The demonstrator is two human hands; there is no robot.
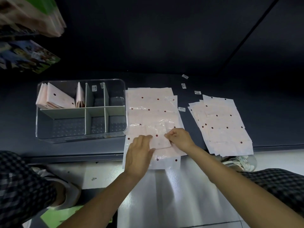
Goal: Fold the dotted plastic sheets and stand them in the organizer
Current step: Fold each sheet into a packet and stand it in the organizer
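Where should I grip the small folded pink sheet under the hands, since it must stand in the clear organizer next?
Probably pinch the folded pink dotted plastic sheet along its right edge, where the right hand already pinches it. It lies flat, so only its edges offer a hold.

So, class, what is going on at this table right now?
A person is folding a dotted plastic sheet on top of a flat stack. The left hand presses it flat while the right hand pinches its edge. Several folded sheets already stand in the clear organizer, and another stack waits at the right.
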